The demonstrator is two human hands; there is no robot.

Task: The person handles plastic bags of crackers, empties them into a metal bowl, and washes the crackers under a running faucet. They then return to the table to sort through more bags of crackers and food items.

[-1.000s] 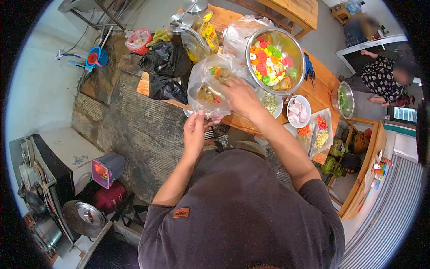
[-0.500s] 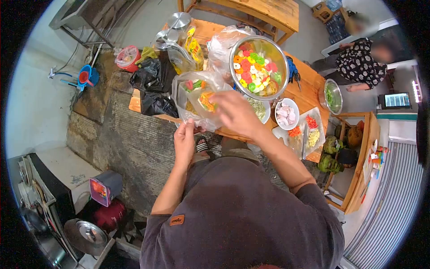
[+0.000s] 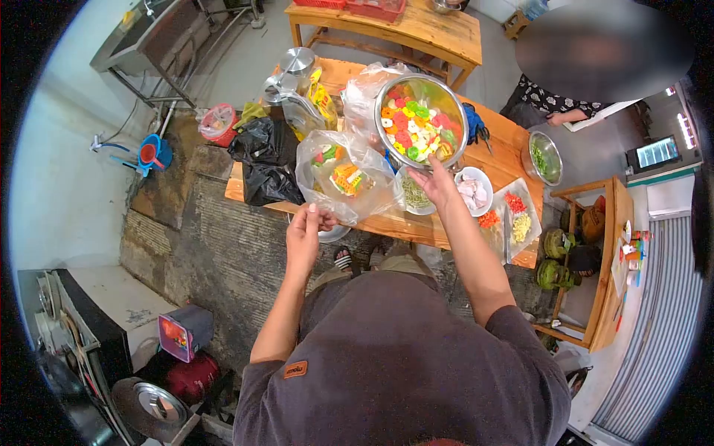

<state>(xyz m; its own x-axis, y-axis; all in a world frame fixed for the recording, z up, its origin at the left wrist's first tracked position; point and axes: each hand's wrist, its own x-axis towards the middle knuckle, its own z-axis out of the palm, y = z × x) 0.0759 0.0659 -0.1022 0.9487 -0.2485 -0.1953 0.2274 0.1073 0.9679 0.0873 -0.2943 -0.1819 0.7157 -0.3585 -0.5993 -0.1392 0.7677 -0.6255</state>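
My left hand (image 3: 303, 236) pinches the near edge of a clear plastic bag (image 3: 381, 195). Inside the bag are an orange-and-yellow packet (image 3: 347, 179) and some green and red pieces. My right hand (image 3: 436, 186) grips the near rim of a large steel bowl (image 3: 462, 123), thumb over the rim and fingers beneath. Red, yellow, green, orange and white pieces (image 3: 416, 123) fill the bowl. Just below the bowl sit a bowl of pale green shreds (image 3: 413, 192) and a white bowl of pale raw meat (image 3: 473, 195).
A cutting board (image 3: 526, 232) on the wooden table (image 3: 431, 232) holds a knife (image 3: 508, 230) and chopped red and yellow heaps. Black bags (image 3: 268, 156) lie left, a metal bowl of greens (image 3: 547, 157) right. Another person (image 3: 569, 111) stands beyond the table's right end.
My right hand has moved from above the plastic bag to the steel bowl's rim. The bag's mouth has spread wider. The other person has come nearer, and the view has shifted.
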